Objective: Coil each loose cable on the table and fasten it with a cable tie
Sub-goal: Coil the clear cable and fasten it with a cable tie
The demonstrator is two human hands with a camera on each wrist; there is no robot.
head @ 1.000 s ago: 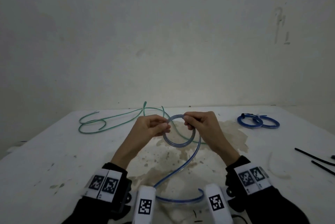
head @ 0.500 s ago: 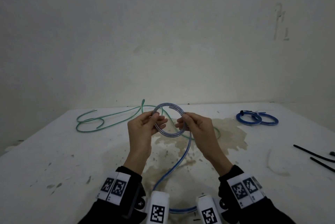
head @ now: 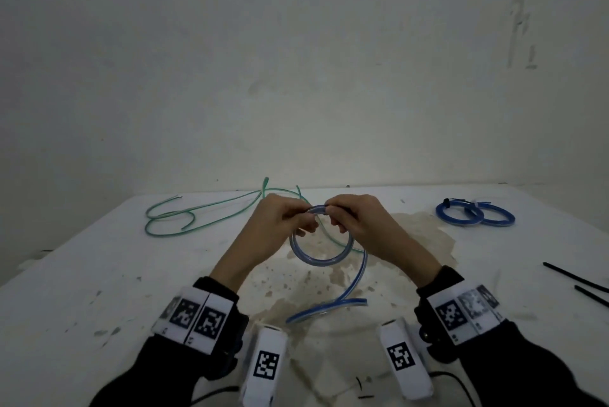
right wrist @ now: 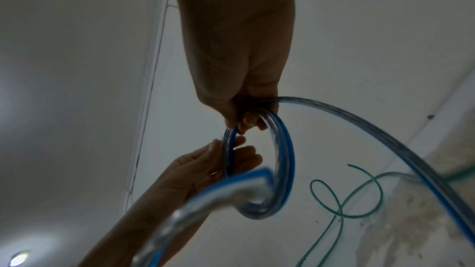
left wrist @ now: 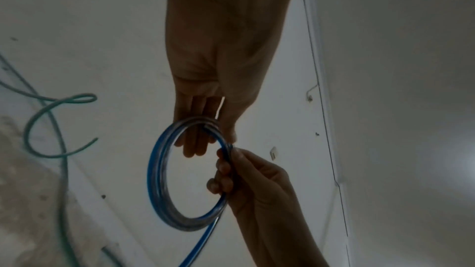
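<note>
Since half a second ago the coil has swung from standing above both hands to hanging below them. Left to right: a loose green cable [head: 204,215] lies on the worktop [head: 82,291]; the left hand [head: 280,225] and right hand [head: 356,222] both pinch the top of the blue cable [head: 321,256], its tail trailing toward the person; two tied blue coils [head: 474,215] and black cable ties [head: 580,284] lie far right.

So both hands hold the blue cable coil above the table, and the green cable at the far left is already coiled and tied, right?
Not quite. Both hands, left hand and right hand, do hold the blue cable coil, but the head view shows the green cable lying loose and untied on the table.
</note>
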